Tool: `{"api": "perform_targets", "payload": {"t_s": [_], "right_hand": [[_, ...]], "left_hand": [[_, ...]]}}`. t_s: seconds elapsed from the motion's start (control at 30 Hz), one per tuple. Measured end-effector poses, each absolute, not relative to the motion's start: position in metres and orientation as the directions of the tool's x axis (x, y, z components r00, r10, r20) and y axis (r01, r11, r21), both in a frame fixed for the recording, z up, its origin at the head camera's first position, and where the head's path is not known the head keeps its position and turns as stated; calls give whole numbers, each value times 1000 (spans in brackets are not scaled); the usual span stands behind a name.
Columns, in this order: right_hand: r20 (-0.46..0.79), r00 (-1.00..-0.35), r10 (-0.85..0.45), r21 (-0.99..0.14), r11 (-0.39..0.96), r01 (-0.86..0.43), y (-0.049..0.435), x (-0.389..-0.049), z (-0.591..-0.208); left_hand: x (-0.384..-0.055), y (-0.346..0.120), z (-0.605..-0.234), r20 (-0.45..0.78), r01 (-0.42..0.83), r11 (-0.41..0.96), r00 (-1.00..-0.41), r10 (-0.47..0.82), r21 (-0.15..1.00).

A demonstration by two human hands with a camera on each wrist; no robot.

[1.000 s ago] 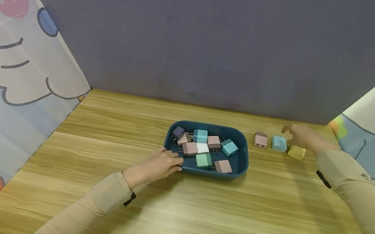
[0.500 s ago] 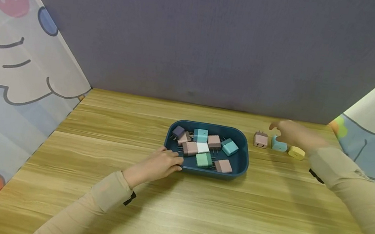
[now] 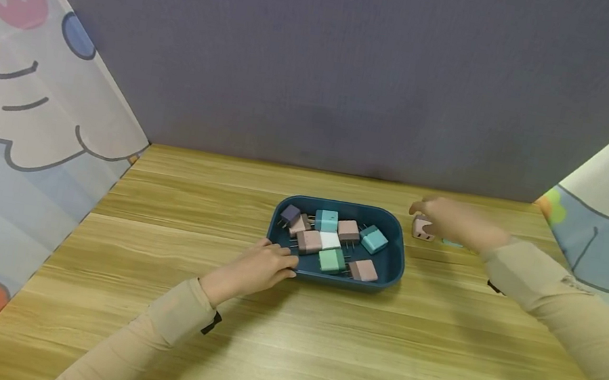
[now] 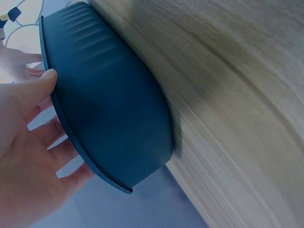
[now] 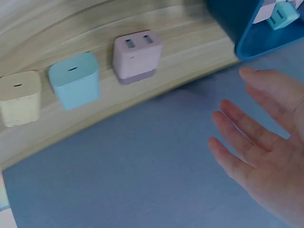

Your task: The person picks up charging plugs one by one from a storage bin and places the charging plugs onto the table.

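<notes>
In the head view my left hand holds the near left rim of a dark blue plastic basket. The left wrist view has its thumb against the basket's outer wall and its fingers over the rim. Several plug-in phone chargers lie inside, among them a teal one and a green one. My right hand hovers above the row outside, fingers loosely spread, holding nothing. That row is a pink charger, a light blue charger and a yellow charger, standing apart; the hand partly covers them in the head view.
The wooden tabletop runs back to a grey-purple upright panel. Cartoon-printed sheets flank both sides. The pink charger stands just right of the basket.
My right hand has moved left along the row, from near the yellow and light blue chargers to above the pink one. The left hand, basket and chargers have stayed put.
</notes>
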State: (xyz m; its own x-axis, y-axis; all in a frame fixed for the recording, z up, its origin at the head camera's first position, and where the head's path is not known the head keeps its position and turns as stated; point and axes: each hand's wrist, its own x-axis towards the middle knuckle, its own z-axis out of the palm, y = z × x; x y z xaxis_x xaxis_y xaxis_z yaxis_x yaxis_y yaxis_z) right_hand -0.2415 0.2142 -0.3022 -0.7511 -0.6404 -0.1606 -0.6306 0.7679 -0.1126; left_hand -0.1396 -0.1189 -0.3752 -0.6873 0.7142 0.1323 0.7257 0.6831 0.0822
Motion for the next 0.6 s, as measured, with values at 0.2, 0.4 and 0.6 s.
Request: {"api": "perform_targets", "payload": {"t_s": [0.2, 0.4, 0.6], "right_hand": [[-123, -715, -688, -84, 725, -683, 201, -234, -305], [-175, -690, -703, -61, 707, -705, 187, -227, -306], [-261, -659, -706, -62, 693, -718, 173, -218, -306]], "left_hand": [[-139, -119, -375, 131, 723, 685, -690, 712, 87], [-139, -119, -375, 132, 721, 686, -693, 709, 98], [-139, -119, -376, 131, 719, 688, -695, 707, 102]]}}
